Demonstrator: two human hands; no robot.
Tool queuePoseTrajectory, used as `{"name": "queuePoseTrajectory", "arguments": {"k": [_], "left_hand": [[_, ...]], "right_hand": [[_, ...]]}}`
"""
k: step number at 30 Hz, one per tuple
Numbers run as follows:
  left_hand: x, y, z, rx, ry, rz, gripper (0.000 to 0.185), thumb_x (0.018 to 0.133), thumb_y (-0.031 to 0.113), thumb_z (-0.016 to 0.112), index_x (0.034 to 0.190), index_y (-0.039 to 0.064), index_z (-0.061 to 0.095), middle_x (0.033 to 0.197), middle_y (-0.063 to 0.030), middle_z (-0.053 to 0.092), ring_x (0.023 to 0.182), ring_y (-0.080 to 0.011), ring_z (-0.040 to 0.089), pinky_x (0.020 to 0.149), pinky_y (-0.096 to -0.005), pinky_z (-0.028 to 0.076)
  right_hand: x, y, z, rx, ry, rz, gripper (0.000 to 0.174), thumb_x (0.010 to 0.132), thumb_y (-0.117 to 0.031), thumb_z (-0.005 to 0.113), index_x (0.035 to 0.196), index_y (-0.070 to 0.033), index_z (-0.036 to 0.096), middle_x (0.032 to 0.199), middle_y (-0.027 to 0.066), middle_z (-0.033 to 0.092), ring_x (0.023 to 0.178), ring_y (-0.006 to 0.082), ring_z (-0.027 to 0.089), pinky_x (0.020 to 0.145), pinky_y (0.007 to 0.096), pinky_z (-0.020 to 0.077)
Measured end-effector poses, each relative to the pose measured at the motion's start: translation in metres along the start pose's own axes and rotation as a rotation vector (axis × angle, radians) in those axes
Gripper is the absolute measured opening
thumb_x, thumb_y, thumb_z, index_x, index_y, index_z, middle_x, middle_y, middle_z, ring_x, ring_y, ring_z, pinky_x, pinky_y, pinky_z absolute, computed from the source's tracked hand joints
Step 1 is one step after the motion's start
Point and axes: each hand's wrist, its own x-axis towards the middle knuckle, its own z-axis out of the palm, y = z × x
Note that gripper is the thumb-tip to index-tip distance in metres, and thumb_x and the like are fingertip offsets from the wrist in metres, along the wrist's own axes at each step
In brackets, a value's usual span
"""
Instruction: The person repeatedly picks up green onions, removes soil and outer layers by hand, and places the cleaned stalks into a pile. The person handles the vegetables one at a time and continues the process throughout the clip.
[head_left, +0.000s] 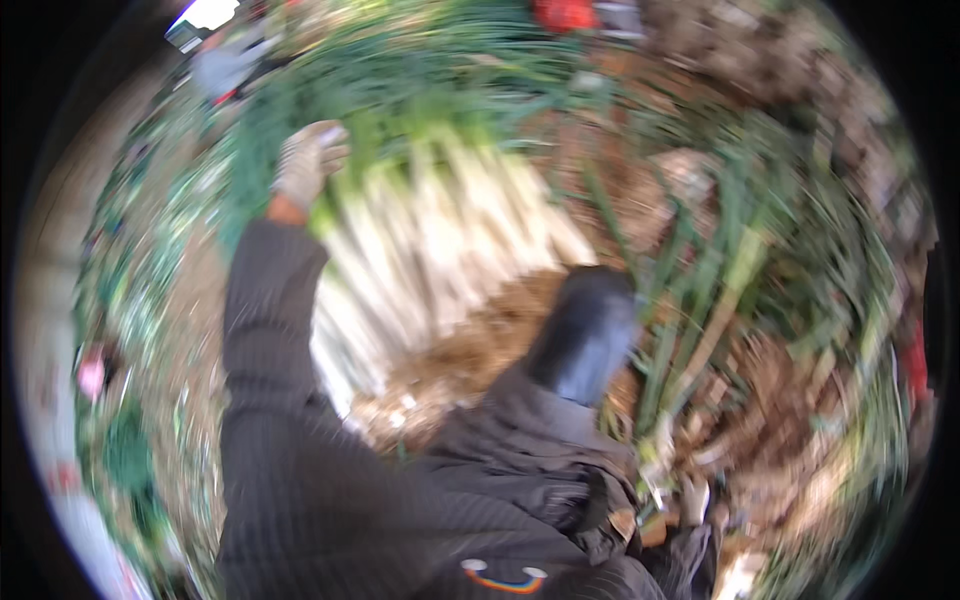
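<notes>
A row of long white-stemmed spring onions or leeks (450, 217) lies before me, green tops pointing away. At the left edge of their leaves is my left hand (311, 161), in a pale glove with its fingers curled; blur hides whether it grips any leaves. Low at the right, a whitish blurred shape beside a dark sleeve appears to be my right hand (696, 501). It is close to the root end of a single untrimmed stalk (705, 337), and I cannot tell whether they touch. My black boot (589, 322) stands by the row's right end.
Loose green leaves and stalks (795, 187) cover the ground on the right, over brown soil (780, 397). More leaves lie along the left. A red object (566, 13) and a person in grey (225, 67) are at the far side. A pink item (91, 371) sits at the left.
</notes>
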Motion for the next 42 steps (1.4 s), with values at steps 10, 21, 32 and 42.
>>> {"name": "queuePoseTrajectory", "arguments": {"k": [10,21,32,42], "left_hand": [[-0.160,0.026,0.485,-0.340,-0.955,-0.060,0.037,0.090,0.017,0.067,0.121,-0.002,0.061,0.108,-0.0126,0.070,0.090,-0.0170,0.069,0.080,-0.0284,0.054],[-0.170,0.014,0.513,-0.344,-0.867,-0.232,0.048,0.088,0.017,0.067,0.123,-0.014,0.054,0.112,-0.0250,0.066,0.098,-0.0315,0.069,0.088,-0.0403,0.056],[-0.180,0.009,0.530,-0.375,-0.977,-0.392,0.041,0.099,0.013,0.047,0.133,-0.009,0.047,0.121,-0.0238,0.063,0.102,-0.0315,0.068,0.089,-0.0397,0.056],[-0.210,-0.044,0.598,-0.238,-0.817,-0.632,0.032,0.089,0.026,0.069,0.111,0.005,0.061,0.101,-0.0101,0.067,0.081,-0.0249,0.067,0.069,-0.0375,0.058]], "right_hand": [[0.121,-0.045,0.001,0.218,-0.028,0.272,0.036,0.086,-0.032,0.061,0.108,-0.005,0.071,0.096,0.0179,0.072,0.088,0.0294,0.070,0.082,0.0367,0.0531],[0.310,-0.057,0.032,-0.356,0.214,0.391,0.045,0.080,-0.034,0.070,0.114,-0.008,0.055,0.102,0.0138,0.069,0.092,0.0319,0.068,0.077,0.0456,0.0536],[0.244,-0.067,-0.013,1.189,0.130,0.393,0.016,0.080,-0.004,0.066,0.094,0.002,0.063,0.068,0.0097,0.066,0.048,0.0152,0.059,0.041,0.0279,0.0447],[0.036,-0.150,-0.072,1.039,0.171,0.273,0.030,0.077,-0.014,0.070,0.098,0.006,0.063,0.067,0.0006,0.059,0.050,0.0073,0.049,0.044,0.0220,0.0371]]}}
